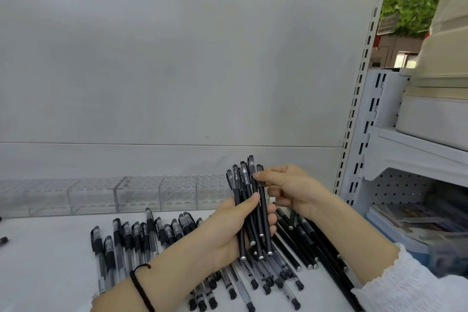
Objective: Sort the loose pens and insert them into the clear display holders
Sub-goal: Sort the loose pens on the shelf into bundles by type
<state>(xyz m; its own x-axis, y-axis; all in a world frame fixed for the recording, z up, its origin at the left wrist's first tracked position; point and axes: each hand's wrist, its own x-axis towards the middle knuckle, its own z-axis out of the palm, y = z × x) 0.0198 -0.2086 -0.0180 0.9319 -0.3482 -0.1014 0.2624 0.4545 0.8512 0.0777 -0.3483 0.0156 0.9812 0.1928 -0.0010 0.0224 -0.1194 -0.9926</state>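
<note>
Obs.: bundle of black pens (249, 220) is held upright above the shelf (50, 261), caps up, silver end plugs down and uneven. Left grip (228, 233) is wrapped round the bundle mid-barrel, thumb across the front. Right grip (291, 190) pinches the cap end of the outermost pen (267, 242) between index fingertip and thumb.

Step, as judged: squaring up one sorted type before loading it.

Method notes:
- Slacken the left grip only slightly while the right one slides pens level. Too loose and the smooth barrels will likely fan out or drop.
- Bring the bottom ends flush, perhaps by tapping them on the shelf. Level ends should enter a compartment together.
- Keep all caps the same way up, print facing out.
- Feed in small batches. The full bundle may jam at a compartment mouth.

Surroundings: clear display holders (136, 192) stand in a row at the back of the shelf against the back panel (177, 71). Whether they hold anything yet I cannot tell. Clear-barrelled pens (131, 238) lie side by side to the left of the hands. More matte black pens (304, 243) lie under the right wrist. One stray pen (3, 240) sits at the far left edge.
</note>
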